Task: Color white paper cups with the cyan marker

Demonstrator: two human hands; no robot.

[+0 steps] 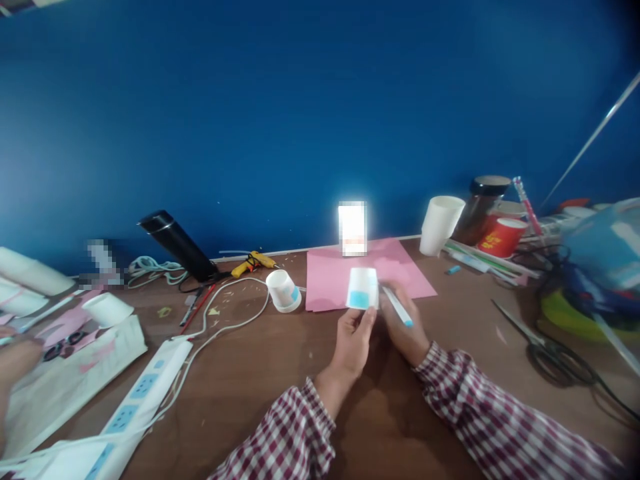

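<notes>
My left hand [350, 343] grips a small white paper cup [363, 287] by its lower edge, fingers closed on it. A light blue patch marks the cup's near side. In my right hand [407, 330] is a marker [397, 305] with a white barrel and a blue end; its tip is hidden, close to the cup's right side. Under and behind the cup lies pink paper [327, 283]. Another white cup [283, 291] with a blue mark stands left of it. A small blue cap [453, 270] rests on the table to the right.
At left are a power strip [133, 410] with white cables, a leaning black flask [177, 245] and a yellow glue gun [251, 264]. A bright phone screen [353, 229] leans on the wall. Scissors [545, 347], a tall white cup [440, 225] and a red cup [503, 238] are right. Another person's hand [17, 360] shows far left.
</notes>
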